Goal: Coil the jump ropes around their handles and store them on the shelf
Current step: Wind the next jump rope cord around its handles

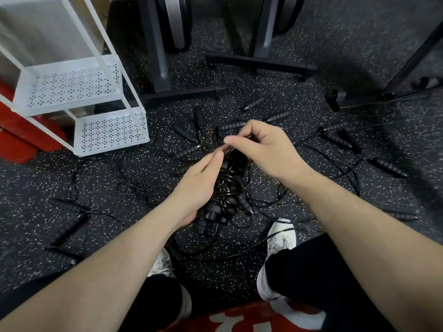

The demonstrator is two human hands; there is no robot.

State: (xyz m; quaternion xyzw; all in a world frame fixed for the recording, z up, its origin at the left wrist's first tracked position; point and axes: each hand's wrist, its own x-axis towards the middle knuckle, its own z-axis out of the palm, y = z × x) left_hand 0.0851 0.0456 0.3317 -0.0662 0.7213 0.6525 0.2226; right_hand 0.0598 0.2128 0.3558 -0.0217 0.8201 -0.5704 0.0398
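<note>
The left hand (pixel 199 185) grips a bundle of black jump-rope handles (pixel 225 188) with cord wound round them, fingers curled along the bundle's left side. The right hand (pixel 261 149) sits just beyond the bundle's far end, thumb and fingers pinching a strand of cord there — the cord itself is too thin and blurred to follow. The bundle is held above the speckled floor (pixel 311 236), between the person's white shoes and the loose ropes farther out.

Its long axis runs near to far, tilted slightly right at the far end. The handle butts point toward the person at the near end, and the free cord comes off the far end, where the right hand works. So the left hand serves as the anchor along the shaft and the right hand is the one placed to carry cord across that axis. Judging by the coils, the winding is well along, though how much cord is left I cannot tell.

The white perforated shelf (pixel 110 130) stands far left of the bundle, nearer the left arm. Many other handles, such as one (pixel 388 167) at the right, lie scattered on the floor with cords uncoiled, so most of the task seems undone.
</note>
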